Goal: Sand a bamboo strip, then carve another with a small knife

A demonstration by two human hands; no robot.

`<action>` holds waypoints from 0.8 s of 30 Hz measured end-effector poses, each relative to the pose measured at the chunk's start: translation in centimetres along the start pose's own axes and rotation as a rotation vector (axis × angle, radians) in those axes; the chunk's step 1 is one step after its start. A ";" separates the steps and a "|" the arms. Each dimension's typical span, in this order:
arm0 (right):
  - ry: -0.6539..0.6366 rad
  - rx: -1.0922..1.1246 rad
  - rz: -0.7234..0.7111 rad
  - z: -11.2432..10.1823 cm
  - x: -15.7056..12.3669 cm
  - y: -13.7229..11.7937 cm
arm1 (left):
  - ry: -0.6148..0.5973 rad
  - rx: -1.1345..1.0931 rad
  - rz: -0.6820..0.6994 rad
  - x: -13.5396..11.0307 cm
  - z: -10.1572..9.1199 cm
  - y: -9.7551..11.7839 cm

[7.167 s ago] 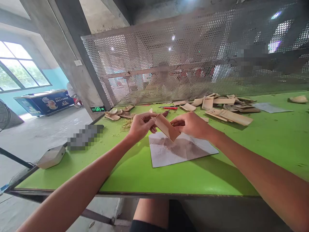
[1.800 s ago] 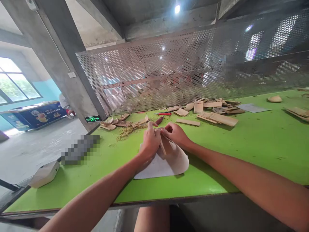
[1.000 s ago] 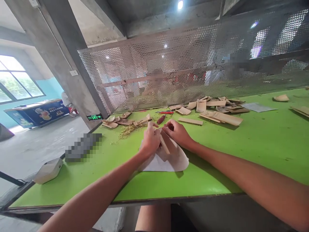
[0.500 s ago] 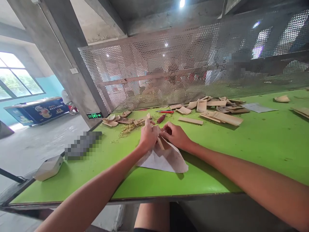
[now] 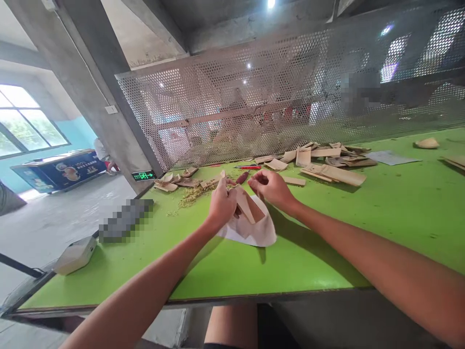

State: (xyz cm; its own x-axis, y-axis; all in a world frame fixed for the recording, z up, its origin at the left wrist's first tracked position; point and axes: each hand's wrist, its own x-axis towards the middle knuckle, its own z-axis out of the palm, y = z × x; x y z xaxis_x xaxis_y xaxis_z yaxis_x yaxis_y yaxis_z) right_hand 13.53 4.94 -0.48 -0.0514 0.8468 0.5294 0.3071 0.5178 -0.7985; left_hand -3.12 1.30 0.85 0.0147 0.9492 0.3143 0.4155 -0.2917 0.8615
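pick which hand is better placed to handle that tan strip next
Left, probably: the left hand is on the tan strip, against the folded paper, while the right hand is raised beside it, fingers curled, seemingly touching nothing.

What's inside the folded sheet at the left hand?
A tan strip, possibly bamboo, sits in the fold, its upper part showing beside the left hand. The rest of the strip, and anything else within the sheet, is covered.
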 end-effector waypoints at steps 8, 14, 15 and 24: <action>0.010 0.346 0.491 -4.5 2.1 1.2 | 0.023 0.034 0.043 0.2 -0.9 0.5; -0.139 0.070 0.537 -4.3 2.0 3.5 | 0.026 -0.001 0.048 0.5 -1.0 0.1; -0.188 0.030 0.514 -4.2 2.0 3.8 | 0.021 -0.014 0.054 0.6 -0.9 -0.1; -0.099 -0.657 0.140 -4.2 1.6 1.5 | -0.127 -0.131 -0.046 0.6 -0.6 -0.5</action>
State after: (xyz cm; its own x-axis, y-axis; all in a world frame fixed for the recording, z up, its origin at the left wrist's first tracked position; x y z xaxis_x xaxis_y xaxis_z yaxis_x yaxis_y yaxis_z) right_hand 17.88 6.55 0.33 -0.0456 0.9239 0.3799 0.8295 0.2469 -0.5010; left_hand -3.84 1.95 0.87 0.1169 0.9667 0.2278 0.2963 -0.2529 0.9210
